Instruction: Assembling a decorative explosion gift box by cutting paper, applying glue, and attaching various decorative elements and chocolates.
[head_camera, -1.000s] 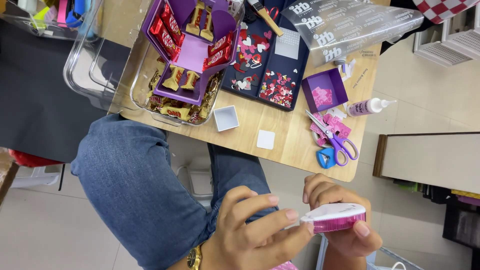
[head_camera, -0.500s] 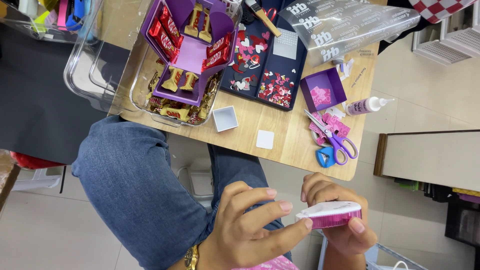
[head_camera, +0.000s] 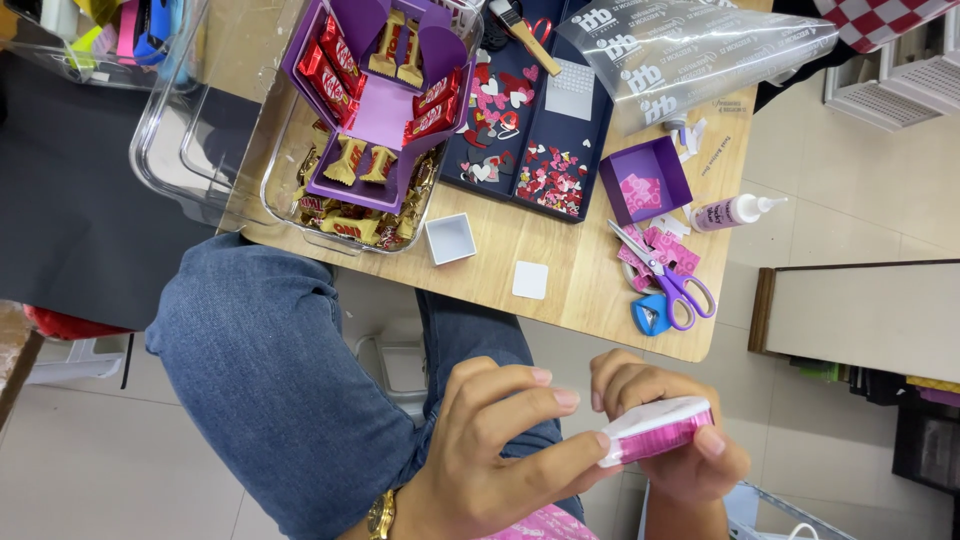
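Note:
Both my hands hold a small white box lid with a pink patterned rim (head_camera: 655, 430) over my lap, below the table's near edge. My left hand (head_camera: 500, 450) presses its thumb and fingertips against the lid's left end. My right hand (head_camera: 665, 445) cups the lid from behind and beneath, fingers curled round its right end. On the wooden table (head_camera: 590, 290) above lie a small white open box (head_camera: 449, 238) and a flat white square piece (head_camera: 530, 280).
A purple unfolded gift box with chocolate bars (head_camera: 375, 100) sits in a clear tray. A dark tray of paper hearts (head_camera: 530, 130), a small purple box (head_camera: 645, 180), a glue bottle (head_camera: 735, 211), purple scissors (head_camera: 670, 278) and a clear plastic bag (head_camera: 690, 50) lie around. My jeans-clad knee (head_camera: 260, 360) is at left.
The lid has tilted and turned slightly in my hands, with my left fingers shifting along its edge. Things on the table have stayed where they were.

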